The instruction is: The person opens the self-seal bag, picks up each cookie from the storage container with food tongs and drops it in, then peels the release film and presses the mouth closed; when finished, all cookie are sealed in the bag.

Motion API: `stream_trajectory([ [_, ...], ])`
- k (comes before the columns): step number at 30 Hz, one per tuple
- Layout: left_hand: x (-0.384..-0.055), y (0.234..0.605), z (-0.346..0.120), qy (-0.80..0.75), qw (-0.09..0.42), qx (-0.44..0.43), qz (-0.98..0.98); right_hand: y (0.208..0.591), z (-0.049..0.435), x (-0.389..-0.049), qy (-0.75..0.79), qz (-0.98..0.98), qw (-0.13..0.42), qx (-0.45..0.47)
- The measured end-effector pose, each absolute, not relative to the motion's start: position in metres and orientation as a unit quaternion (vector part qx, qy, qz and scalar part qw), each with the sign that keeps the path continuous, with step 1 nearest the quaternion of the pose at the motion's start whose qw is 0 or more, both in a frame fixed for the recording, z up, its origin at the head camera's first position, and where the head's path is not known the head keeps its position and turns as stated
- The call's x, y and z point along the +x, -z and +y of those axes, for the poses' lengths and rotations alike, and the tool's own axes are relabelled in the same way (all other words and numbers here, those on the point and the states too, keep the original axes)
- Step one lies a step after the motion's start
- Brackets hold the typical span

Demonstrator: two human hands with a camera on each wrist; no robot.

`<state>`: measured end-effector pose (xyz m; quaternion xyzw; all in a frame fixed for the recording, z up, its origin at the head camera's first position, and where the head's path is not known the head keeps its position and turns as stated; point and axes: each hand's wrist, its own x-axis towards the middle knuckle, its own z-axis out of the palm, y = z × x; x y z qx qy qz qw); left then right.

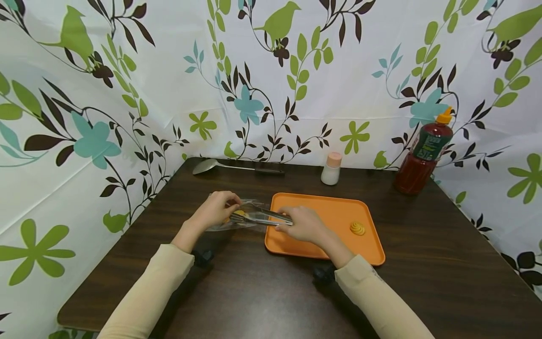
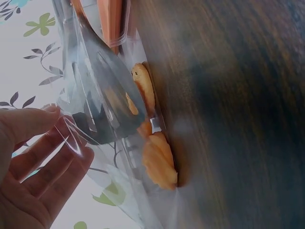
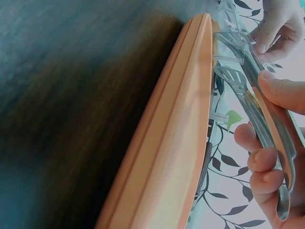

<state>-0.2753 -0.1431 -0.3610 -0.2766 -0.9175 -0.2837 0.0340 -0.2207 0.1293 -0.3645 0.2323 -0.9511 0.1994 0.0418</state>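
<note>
Pinches plastic bag (image 1: 224, 227) with left hand (image 1: 217, 207), apparently to hold it open. Grips slotted tongs (image 3: 257, 121) in right hand (image 1: 303, 224), likely for cookies (image 2: 159, 161).

The head view is bright and evenly lit, its cloth (image 1: 161, 75) stretched by wide-angle distortion near the edges. At six o'clock a pale sheen lies on the table (image 1: 271, 294), with soft shadows beside both sleeves (image 1: 148, 292). The left wrist view looks hazy, the plastic bag (image 2: 126, 164) streaked with glare, the table smeared toward three o'clock. In the right wrist view, tongs (image 3: 274, 121) gleam at three; nine o'clock is dim, blurred.
</note>
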Motion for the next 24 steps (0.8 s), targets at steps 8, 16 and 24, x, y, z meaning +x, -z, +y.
stream_trajectory([
  [8, -0.278, 0.362, -0.144, 0.29, 0.049, -0.287, -0.912, 0.363, 0.139, -0.214, -0.207, -0.952, 0.04, 0.224],
  [16, -0.277, 0.363, -0.144, 0.287, 0.047, -0.286, -0.913, 0.365, 0.153, -0.207, -0.2, -0.951, 0.058, 0.229],
  [24, -0.277, 0.364, -0.145, 0.283, 0.046, -0.286, -0.914, 0.369, 0.167, -0.2, -0.206, -0.957, 0.039, 0.199],
])
